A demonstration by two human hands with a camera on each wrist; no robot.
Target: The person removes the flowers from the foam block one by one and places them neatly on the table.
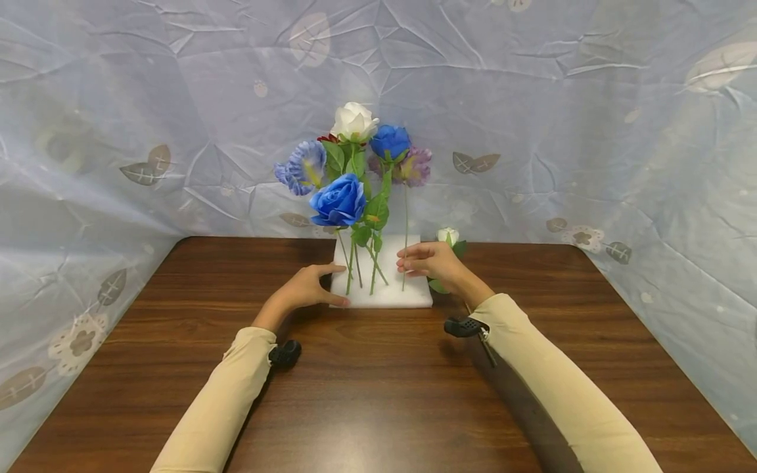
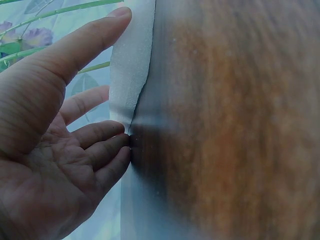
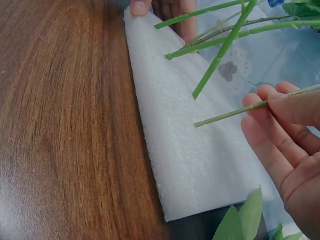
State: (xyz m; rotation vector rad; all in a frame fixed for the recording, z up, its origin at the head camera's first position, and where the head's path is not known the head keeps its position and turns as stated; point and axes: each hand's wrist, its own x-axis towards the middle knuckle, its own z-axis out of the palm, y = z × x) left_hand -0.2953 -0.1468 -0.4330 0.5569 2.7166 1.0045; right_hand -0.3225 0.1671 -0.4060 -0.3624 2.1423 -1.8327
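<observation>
**Around the arrangement: table, backdrop, one loose rose**

A dark wooden table (image 1: 378, 394) with visible grain fills the foreground. A crumpled pale blue cloth backdrop (image 1: 532, 98), printed with leaves and small flowers, hangs behind it and along both sides. A small white rosebud (image 1: 447, 235) with green leaves lies on the table near its far edge, right of centre.

White foam block (image 1: 390, 292), blue rose (image 1: 339, 200)

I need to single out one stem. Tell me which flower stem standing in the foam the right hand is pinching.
The rightmost stem, thin and leafless, rising to the purple flower. The right hand pinches it above the foam block; the other stems stand untouched to its left.
</observation>
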